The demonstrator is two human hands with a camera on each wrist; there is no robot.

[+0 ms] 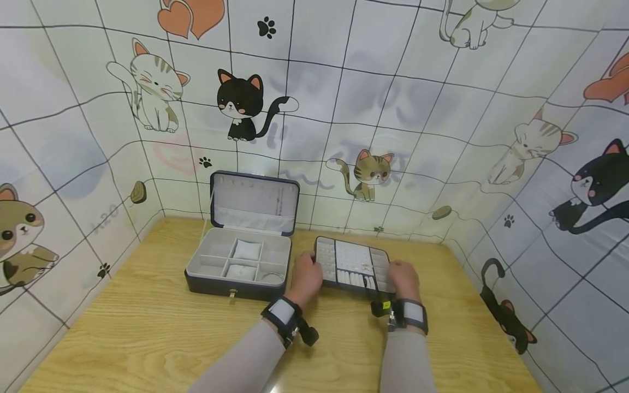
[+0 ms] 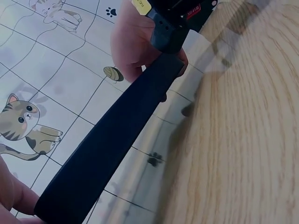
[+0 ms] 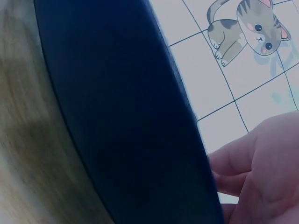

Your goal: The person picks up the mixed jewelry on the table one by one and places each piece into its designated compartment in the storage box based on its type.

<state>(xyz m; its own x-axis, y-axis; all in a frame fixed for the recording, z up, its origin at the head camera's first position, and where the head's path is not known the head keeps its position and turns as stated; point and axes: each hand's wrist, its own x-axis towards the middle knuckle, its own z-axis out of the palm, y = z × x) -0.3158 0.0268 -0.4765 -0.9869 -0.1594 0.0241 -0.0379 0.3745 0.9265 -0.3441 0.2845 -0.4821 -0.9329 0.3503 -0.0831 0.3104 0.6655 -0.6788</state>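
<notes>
Both hands hold a dark-sided jewelry tray (image 1: pixel 346 287) by its two short ends. My left hand (image 1: pixel 307 278) grips the left end, and my right hand (image 1: pixel 405 280) the right end. Inside the tray are pale compartments, a white panel with small pieces on it, and a row of ring rolls (image 1: pixel 350 278). The left wrist view shows the tray's dark side (image 2: pixel 112 130) tilted and raised off the table. In the right wrist view the dark side (image 3: pixel 121 112) fills much of the picture, with the right hand's fingers (image 3: pixel 233 158) at its edge.
Left of the tray stands an open dark jewelry box (image 1: pixel 206 285), its lid (image 1: pixel 253 202) upright at the back. White cushions (image 1: pixel 247 250) and a ring-shaped bracelet (image 1: pixel 272 278) lie in its compartments. A cat-print sheet (image 1: pixel 314 125) surrounds the wooden table (image 1: pixel 132 327) at the back and sides.
</notes>
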